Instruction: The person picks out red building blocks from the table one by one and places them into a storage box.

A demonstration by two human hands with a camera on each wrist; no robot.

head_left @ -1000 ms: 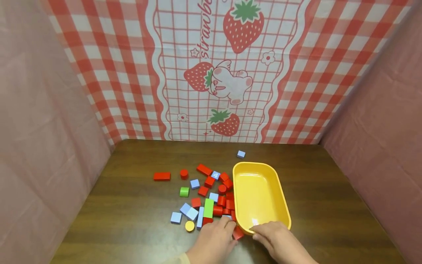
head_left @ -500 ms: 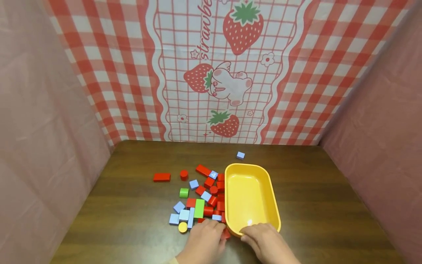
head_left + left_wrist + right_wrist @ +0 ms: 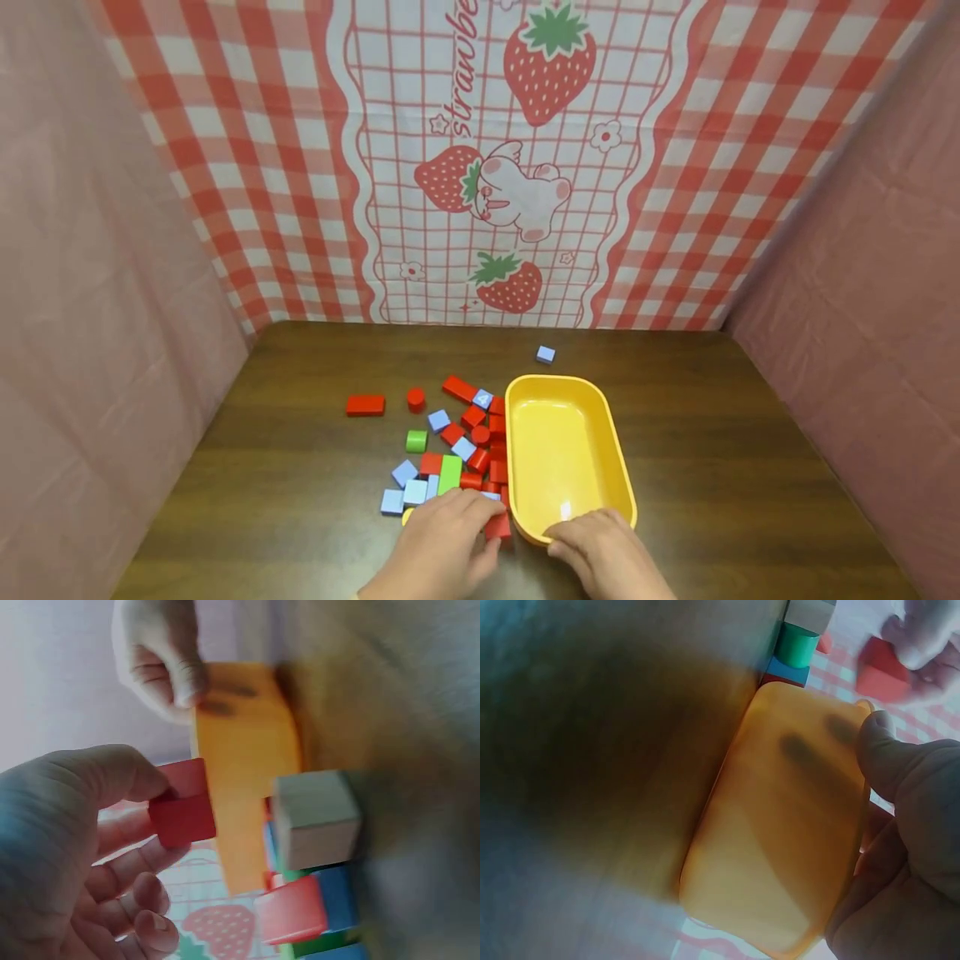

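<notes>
A red block (image 3: 497, 527) is pinched between the thumb and fingers of my left hand (image 3: 444, 546), just left of the tray's near corner. In the left wrist view this red block (image 3: 182, 814) is held up off the table, its other fingers spread below. My right hand (image 3: 609, 550) grips the near rim of the yellow plastic tray (image 3: 566, 450), thumb outside and fingers over the edge. The right wrist view shows the thumb on the rim of the tray (image 3: 769, 840). Nothing lies inside the tray.
Several red blocks (image 3: 473, 417) crowd the tray's left wall. Among them lie a long green block (image 3: 450, 473) and light blue blocks (image 3: 392, 502). Farther left are a red bar (image 3: 365, 406) and a green half-round (image 3: 416, 442). A blue block (image 3: 546, 354) lies behind the tray.
The tray has slid left with my right hand, shifting nearby blocks. My left hand, earlier low among the blocks, now holds the red block up.
</notes>
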